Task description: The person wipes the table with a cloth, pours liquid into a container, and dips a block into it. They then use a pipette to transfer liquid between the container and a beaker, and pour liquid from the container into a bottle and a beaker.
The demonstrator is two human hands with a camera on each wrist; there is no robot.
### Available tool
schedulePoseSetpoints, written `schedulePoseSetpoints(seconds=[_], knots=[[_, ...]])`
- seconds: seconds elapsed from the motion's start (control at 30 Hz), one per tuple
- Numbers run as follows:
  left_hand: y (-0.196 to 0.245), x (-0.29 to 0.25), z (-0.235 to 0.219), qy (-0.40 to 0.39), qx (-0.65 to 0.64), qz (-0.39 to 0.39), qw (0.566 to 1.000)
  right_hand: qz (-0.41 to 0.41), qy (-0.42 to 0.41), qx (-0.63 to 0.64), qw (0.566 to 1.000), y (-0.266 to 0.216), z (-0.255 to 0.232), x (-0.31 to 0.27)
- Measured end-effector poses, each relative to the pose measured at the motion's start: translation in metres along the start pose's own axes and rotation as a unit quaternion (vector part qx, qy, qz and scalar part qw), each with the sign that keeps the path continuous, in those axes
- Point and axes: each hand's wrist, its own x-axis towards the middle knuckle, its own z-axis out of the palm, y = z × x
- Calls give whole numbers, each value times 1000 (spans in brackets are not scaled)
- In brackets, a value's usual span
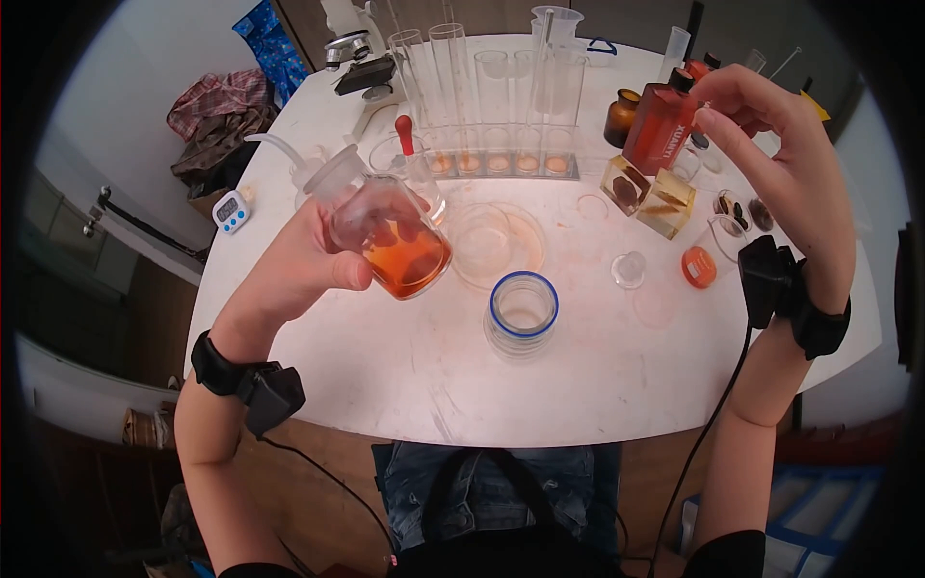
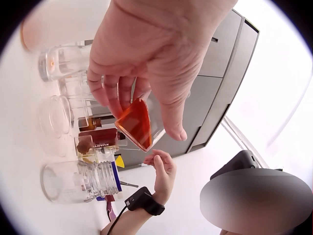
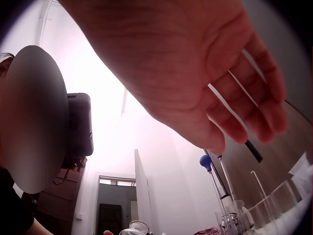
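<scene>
My left hand (image 1: 289,255) grips a clear glass bottle (image 1: 419,273) with orange liquid low inside. The bottle is tilted, its frosted neck toward the upper left and its base toward the lower right. In the left wrist view, the thumb and fingers of that hand lie on either side of the bottle's orange part (image 2: 136,125). An open glass jar (image 1: 520,332) with a blue rim stands on the table, to the lower right of the bottle. My right hand (image 1: 785,144) is raised at the right, its fingers loosely bent with nothing seen in them.
Behind, tall glass tubes (image 1: 448,82) stand near a microscope (image 1: 366,72). Glass dishes (image 1: 496,246) lie past the jar. A red bottle (image 1: 660,125), a brown bottle (image 1: 621,118) and resin blocks (image 1: 667,204) stand at the right. A timer (image 1: 231,212) sits at the left edge.
</scene>
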Motion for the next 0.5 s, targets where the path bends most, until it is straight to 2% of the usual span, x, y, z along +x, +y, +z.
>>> schedulePoseSetpoints(seconds=[0.03,0.1,0.2,0.3,0.33,0.4,0.43,0.5], knots=[[2,1,0,-7,-6,-3,1000,-1,0,0,1000,15,3,0],[4,0,0,-13,-12,-5,1000,-43,50,2,998,56,12,-1],[4,1,0,6,33,11,999,-73,48,-2,996,53,10,-1],[3,0,-3,21,81,-30,996,-60,62,-21,996,56,9,-3],[5,-1,0,43,92,-40,994,-58,63,-21,996,42,6,-3],[5,-2,2,62,107,-45,991,-5,10,1,1000,1,-7,-4],[0,-2,0,72,136,-21,988,-2,15,-1,1000,14,-5,-5],[-4,-1,-2,73,162,5,984,-58,71,-26,995,53,2,-7]])
